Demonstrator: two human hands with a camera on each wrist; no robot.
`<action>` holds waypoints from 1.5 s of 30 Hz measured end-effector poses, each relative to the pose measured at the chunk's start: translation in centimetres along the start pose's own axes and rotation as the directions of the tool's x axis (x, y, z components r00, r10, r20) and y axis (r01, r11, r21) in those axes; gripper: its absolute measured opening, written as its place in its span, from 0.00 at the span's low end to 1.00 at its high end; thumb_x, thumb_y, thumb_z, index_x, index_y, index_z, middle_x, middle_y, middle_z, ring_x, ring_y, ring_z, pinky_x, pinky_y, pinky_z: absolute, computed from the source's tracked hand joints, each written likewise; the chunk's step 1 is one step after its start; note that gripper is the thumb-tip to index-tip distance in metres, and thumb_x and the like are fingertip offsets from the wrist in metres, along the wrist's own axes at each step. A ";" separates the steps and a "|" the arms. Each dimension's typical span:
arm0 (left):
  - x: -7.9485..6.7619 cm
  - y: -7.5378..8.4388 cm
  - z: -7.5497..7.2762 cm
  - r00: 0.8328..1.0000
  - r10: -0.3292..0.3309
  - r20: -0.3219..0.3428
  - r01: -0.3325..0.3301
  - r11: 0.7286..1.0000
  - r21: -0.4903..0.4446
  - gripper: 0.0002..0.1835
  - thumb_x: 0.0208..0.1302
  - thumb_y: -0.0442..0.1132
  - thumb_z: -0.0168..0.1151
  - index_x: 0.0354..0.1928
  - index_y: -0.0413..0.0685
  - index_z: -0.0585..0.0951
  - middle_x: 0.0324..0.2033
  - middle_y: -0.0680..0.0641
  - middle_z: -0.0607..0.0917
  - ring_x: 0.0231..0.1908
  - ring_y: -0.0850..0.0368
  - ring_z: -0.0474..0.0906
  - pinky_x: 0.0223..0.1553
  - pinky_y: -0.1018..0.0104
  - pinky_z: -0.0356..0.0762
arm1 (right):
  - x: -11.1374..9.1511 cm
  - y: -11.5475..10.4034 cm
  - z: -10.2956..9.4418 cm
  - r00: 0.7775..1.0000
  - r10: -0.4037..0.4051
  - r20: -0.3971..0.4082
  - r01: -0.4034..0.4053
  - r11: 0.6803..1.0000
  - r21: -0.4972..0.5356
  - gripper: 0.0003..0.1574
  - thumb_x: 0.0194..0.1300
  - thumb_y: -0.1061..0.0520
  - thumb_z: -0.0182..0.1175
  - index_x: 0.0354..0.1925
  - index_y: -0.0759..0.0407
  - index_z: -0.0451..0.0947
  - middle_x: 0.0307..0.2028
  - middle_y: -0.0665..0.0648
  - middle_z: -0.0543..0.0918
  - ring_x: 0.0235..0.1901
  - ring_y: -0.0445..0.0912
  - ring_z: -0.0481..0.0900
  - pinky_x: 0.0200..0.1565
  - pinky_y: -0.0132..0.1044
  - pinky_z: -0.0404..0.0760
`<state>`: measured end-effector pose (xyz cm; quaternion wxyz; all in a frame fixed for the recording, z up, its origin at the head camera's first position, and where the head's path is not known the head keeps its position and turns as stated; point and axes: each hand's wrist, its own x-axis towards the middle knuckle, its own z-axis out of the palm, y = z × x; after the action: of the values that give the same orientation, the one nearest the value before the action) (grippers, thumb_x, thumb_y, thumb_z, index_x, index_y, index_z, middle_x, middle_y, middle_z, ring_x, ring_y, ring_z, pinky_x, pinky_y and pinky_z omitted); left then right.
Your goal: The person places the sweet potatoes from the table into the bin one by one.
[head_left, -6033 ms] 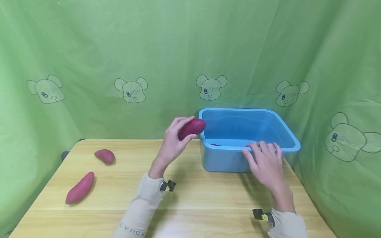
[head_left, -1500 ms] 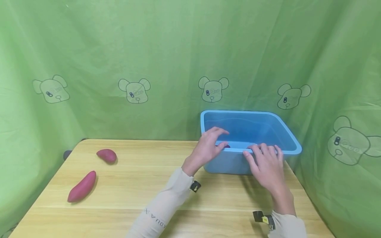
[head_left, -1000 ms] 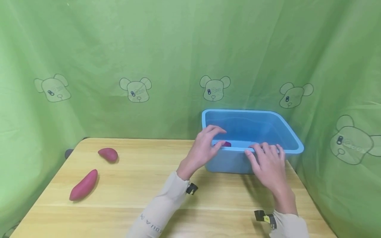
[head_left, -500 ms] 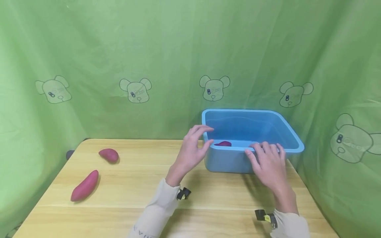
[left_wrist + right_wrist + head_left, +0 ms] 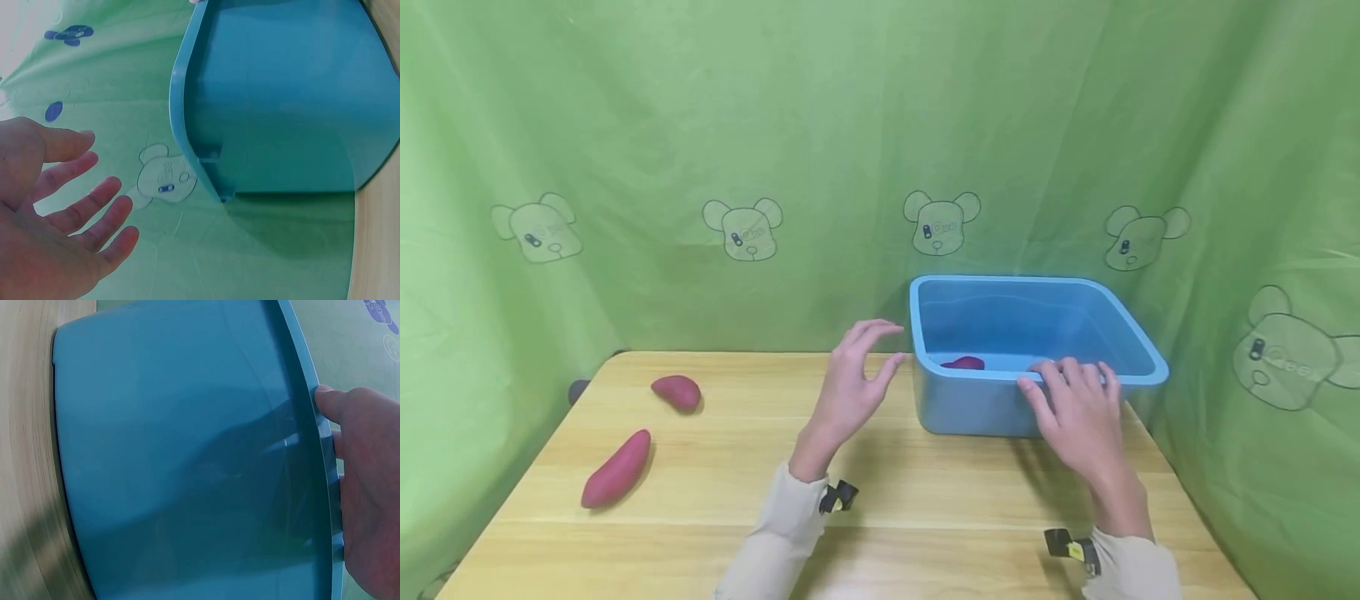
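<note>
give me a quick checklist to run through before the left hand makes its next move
1. Left hand free: ok, fingers apart and holding nothing.
2. Blue bin steadied: ok, the right hand grips its near rim.
3. Bin upright, top open: ok.
4. Small sweet potato and long sweet potato unobstructed: ok, they lie apart on the table, nothing on top.
5. Bin's whole contents visible: cannot tell, one sweet potato shows but the near wall hides part of the floor.

Txt: none legible | bear-head prints (image 5: pixel 937 227), grn curtain (image 5: pixel 820 100) | lettering blurred
</note>
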<state>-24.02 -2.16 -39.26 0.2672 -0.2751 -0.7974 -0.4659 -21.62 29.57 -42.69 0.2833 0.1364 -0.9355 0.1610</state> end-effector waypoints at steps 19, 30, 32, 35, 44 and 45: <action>-1.4 -3.5 -4.1 0.988 -0.077 -0.133 0.079 0.997 0.012 0.18 0.66 0.30 0.68 0.58 0.38 0.81 0.57 0.42 0.82 0.60 0.49 0.77 0.64 0.52 0.74 | 0.1 0.1 0.2 1.000 -0.003 0.009 0.003 1.000 0.010 0.22 0.78 0.42 0.52 0.53 0.57 0.77 0.49 0.66 0.78 0.57 0.67 0.68 0.69 0.74 0.44; -2.1 -5.2 -6.6 0.975 -0.140 -0.176 0.150 0.988 0.047 0.18 0.67 0.30 0.67 0.58 0.38 0.81 0.57 0.42 0.82 0.59 0.47 0.76 0.61 0.50 0.75 | 0.1 0.1 0.1 1.000 -0.005 0.004 0.005 1.000 0.012 0.22 0.79 0.42 0.52 0.53 0.58 0.77 0.49 0.66 0.78 0.57 0.67 0.69 0.69 0.73 0.44; -2.1 -5.3 -6.9 0.973 -0.142 -0.183 0.153 0.987 0.049 0.18 0.67 0.30 0.67 0.58 0.37 0.81 0.57 0.41 0.82 0.59 0.47 0.76 0.60 0.49 0.75 | 0.1 0.1 0.1 1.000 -0.004 0.004 0.004 1.000 0.012 0.22 0.79 0.42 0.51 0.52 0.58 0.77 0.49 0.65 0.78 0.57 0.67 0.68 0.69 0.73 0.44; -2.1 -5.5 -7.2 0.970 -0.148 -0.193 0.160 0.986 0.050 0.19 0.67 0.31 0.68 0.58 0.38 0.81 0.57 0.41 0.82 0.59 0.47 0.76 0.60 0.49 0.74 | 0.2 0.0 0.1 1.000 -0.003 0.006 0.003 1.000 0.013 0.22 0.79 0.42 0.51 0.52 0.58 0.77 0.49 0.65 0.78 0.57 0.66 0.68 0.69 0.73 0.44; -2.4 -6.1 -7.5 0.961 -0.163 -0.222 0.183 0.980 0.072 0.18 0.66 0.29 0.68 0.58 0.39 0.82 0.56 0.40 0.82 0.58 0.45 0.77 0.59 0.49 0.75 | 0.0 -0.1 -0.1 1.000 0.001 0.008 -0.001 1.000 0.019 0.22 0.79 0.42 0.52 0.53 0.58 0.78 0.50 0.65 0.78 0.57 0.67 0.69 0.69 0.73 0.44; -2.5 -6.2 -7.6 0.961 -0.164 -0.223 0.184 0.980 0.073 0.18 0.66 0.29 0.68 0.58 0.39 0.82 0.57 0.40 0.82 0.59 0.45 0.76 0.60 0.49 0.74 | 0.0 -0.1 -0.1 1.000 0.001 0.007 -0.001 1.000 0.018 0.22 0.78 0.42 0.52 0.53 0.57 0.78 0.50 0.65 0.78 0.57 0.66 0.69 0.69 0.73 0.44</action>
<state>-25.25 -11.90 -41.41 0.3229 -0.1390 -0.8054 -0.4772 -21.55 29.51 -42.61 0.2787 0.1389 -0.9351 0.1692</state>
